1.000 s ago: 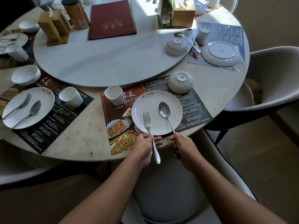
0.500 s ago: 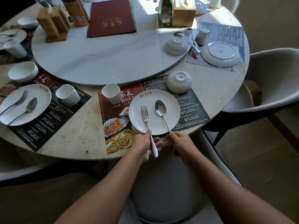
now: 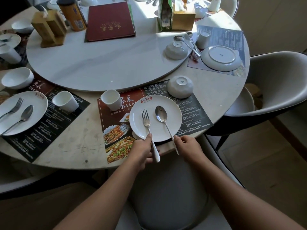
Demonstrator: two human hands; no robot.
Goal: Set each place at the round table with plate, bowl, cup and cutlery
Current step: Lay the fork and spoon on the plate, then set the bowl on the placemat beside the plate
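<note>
Head view: the two hands are set apart at the near edge of the surface (image 3: pixel 79 143), each clamped on one piece of cutlery. The left hand (image 3: pixel 142 149) curls its fingers round the handle of the fork (image 3: pixel 146 120), and the handle's end sticks out past the hand toward the person. The right hand (image 3: pixel 187 146) pinches the thin handle of the spoon (image 3: pixel 161 114). Both pieces lie side by side on the plate (image 3: pixel 137 120), fork on the left and spoon on the right, their heads pointing away from the person.

The plate sits on a printed placemat (image 3: pixel 196 117) with food photos on its left part. A white cup (image 3: pixel 110 101) stands upright on the mat just beyond the plate's left rim. A bowl (image 3: pixel 180 87) lies upside down just beyond the plate's right rim, near the edge of the big round turntable (image 3: pixel 93 68).

To the left, a second plate (image 3: pixel 33 103) carries its own fork and spoon, with a second cup (image 3: pixel 65 101) beside it and an upright bowl (image 3: pixel 17 78) behind. To the far right, a third plate (image 3: pixel 221 58) lies upside down on another mat. On the turntable rest a red menu book (image 3: pixel 110 21) and a tissue box (image 3: pixel 183 19). A grey chair (image 3: pixel 279 83) stands to the right.
</note>
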